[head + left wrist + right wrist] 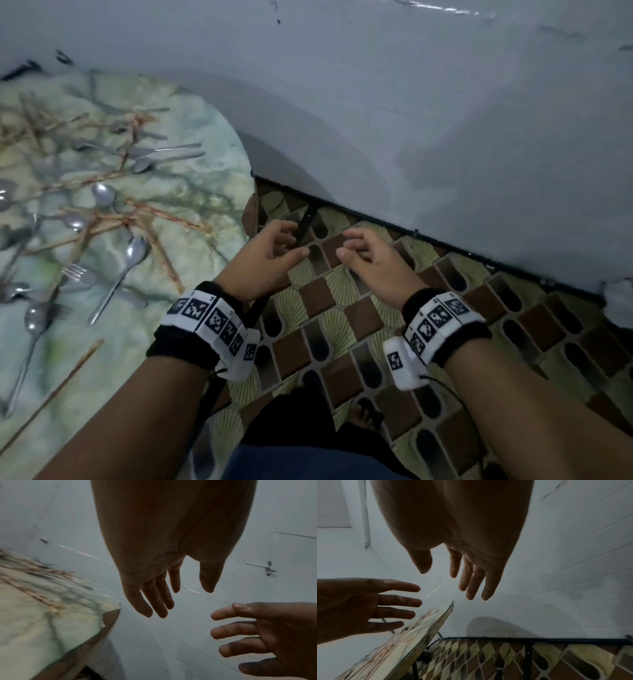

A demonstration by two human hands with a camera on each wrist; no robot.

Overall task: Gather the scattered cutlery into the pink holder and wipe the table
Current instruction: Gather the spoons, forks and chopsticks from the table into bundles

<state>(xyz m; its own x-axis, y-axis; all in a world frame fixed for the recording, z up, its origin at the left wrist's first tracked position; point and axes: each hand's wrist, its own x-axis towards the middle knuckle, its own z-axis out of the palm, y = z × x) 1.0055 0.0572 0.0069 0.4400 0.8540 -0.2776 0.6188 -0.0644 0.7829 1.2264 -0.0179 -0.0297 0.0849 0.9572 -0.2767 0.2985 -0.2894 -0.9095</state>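
Several metal spoons (132, 255) and forks (77, 274) lie scattered over a round marble-patterned table (191, 192) on the left of the head view. Both hands hang empty in the air to the right of the table, above the floor. My left hand (274, 250) has relaxed, slightly spread fingers (154, 599). My right hand (359, 250) faces it a short way off, its fingers (471, 582) loose too. Each wrist view shows the other hand at its edge. The pink holder is not in view.
A thin wooden stick (51, 394) lies near the table's front edge. A pale grey wall (411, 120) runs behind, meeting a brown and cream patterned floor (342, 308) along a black cable (445, 245). A black table leg (415, 669) stands under the tabletop.
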